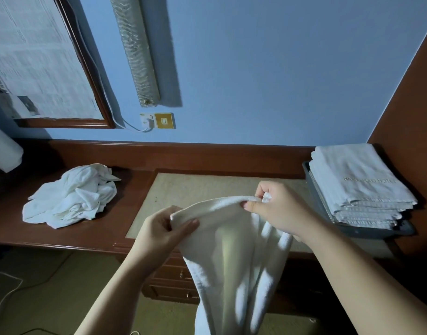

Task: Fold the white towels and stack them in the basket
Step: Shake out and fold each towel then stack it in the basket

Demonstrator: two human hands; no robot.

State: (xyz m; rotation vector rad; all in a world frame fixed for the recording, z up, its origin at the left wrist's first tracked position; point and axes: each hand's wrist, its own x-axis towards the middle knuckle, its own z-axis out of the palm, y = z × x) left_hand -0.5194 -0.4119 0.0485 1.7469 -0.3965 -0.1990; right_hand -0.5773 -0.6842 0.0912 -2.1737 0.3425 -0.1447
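Note:
A white towel point(231, 257) hangs in front of the desk, held up by its top edge. My left hand point(164, 230) pinches the towel's left corner and my right hand point(277, 209) pinches the edge further right, so the cloth droops down between my arms. A crumpled pile of white towels point(72, 197) lies on the desk at the left. At the right, a stack of folded white towels point(360, 184) sits in a grey basket point(376, 232), rising above its rim.
The dark wooden desk point(70, 235) has a beige inset top point(198, 187) and drawers point(173, 281) below the towel. A wooden panel point(415, 117) closes the right side. A framed board, a wall light and a socket with a white cable hang on the blue wall. Cables lie on the floor at left.

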